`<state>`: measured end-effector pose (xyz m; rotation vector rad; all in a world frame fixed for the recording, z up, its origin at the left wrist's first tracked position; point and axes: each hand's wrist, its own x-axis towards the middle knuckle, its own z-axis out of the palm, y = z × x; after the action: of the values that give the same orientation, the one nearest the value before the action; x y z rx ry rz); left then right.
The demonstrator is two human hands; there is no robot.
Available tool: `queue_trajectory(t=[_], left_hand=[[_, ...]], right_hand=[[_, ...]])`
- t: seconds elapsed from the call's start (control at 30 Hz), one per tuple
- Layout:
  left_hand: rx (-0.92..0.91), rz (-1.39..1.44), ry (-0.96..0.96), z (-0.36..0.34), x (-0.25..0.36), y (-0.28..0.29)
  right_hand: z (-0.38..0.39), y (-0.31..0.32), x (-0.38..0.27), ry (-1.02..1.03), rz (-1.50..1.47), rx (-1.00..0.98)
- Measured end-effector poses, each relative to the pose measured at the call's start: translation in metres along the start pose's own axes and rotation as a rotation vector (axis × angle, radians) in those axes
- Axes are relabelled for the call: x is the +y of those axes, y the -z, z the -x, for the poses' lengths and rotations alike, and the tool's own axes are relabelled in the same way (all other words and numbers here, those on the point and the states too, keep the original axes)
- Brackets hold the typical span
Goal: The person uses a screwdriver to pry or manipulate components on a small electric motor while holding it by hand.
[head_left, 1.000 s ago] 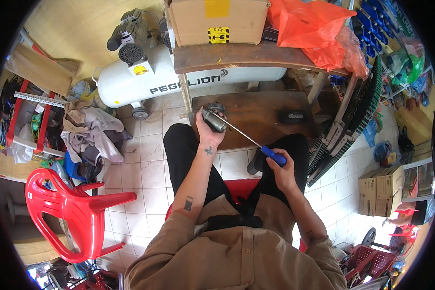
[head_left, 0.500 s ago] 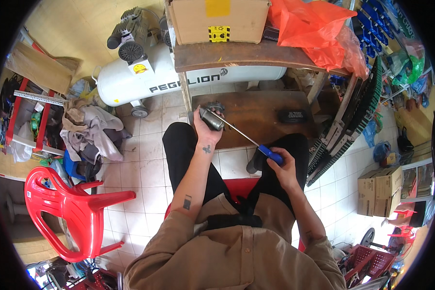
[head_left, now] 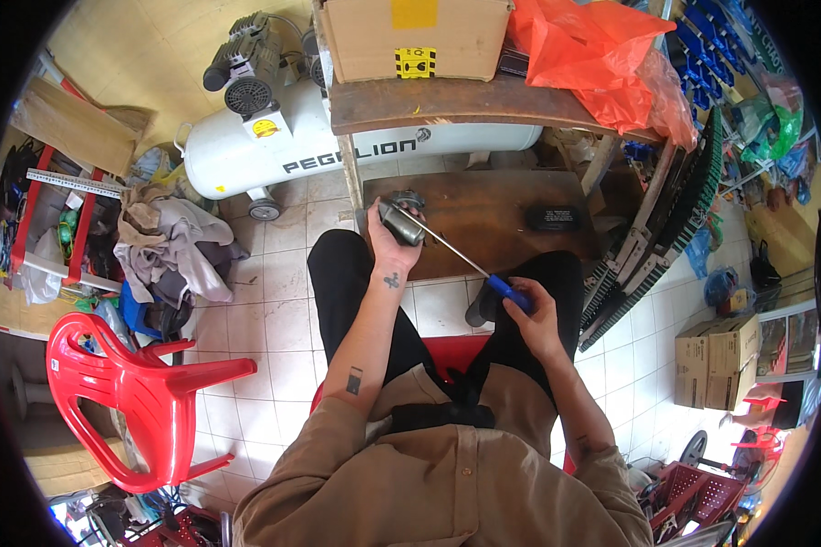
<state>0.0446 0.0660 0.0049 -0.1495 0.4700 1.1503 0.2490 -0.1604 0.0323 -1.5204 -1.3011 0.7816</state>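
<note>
My left hand (head_left: pixel 386 248) is closed around a dark grey, metal cylindrical part (head_left: pixel 401 224), held above the near left of a low brown wooden surface. My right hand (head_left: pixel 540 324) grips a screwdriver by its blue handle (head_left: pixel 509 293), over my right thigh. The screwdriver's thin shaft (head_left: pixel 456 251) slants up and left to the cylinder's upper side. Whether its tip touches the part or sits in a screw cannot be made out. Just beyond my left fingers shows a small dark round piece (head_left: pixel 408 198); whether it joins the cylinder is unclear.
A black oblong case (head_left: pixel 553 217) lies on the low wooden surface (head_left: pixel 483 196). Behind stand a wooden shelf with a cardboard box (head_left: pixel 415 36) and a white air compressor (head_left: pixel 246 150). To the left is a red plastic chair (head_left: pixel 155 392); a green-edged track leans at right (head_left: pixel 652 232).
</note>
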Motion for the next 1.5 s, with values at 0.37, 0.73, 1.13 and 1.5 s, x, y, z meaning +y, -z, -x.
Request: queue_trajectory(t=[0.37,0.73,1.13,1.5], left_hand=[[-0.134,-0.051,-0.005,0.006,-0.001,-0.007],[-0.293,-0.108,-0.040,0.001,-0.003,0.004],[-0.356,-0.195,-0.083,0.000,-0.003,0.007],[-0.284,-0.079,-0.016,-0.001,-0.002,0.010]], right_hand=[[-0.002,0.001,-0.027,-0.503,-0.491,-0.062],[0.001,0.004,-0.014,-0.223,-0.338,0.024],[-0.002,0.006,-0.025,-0.332,-0.496,0.033],[0.001,0.005,-0.012,-0.316,-0.525,0.120]])
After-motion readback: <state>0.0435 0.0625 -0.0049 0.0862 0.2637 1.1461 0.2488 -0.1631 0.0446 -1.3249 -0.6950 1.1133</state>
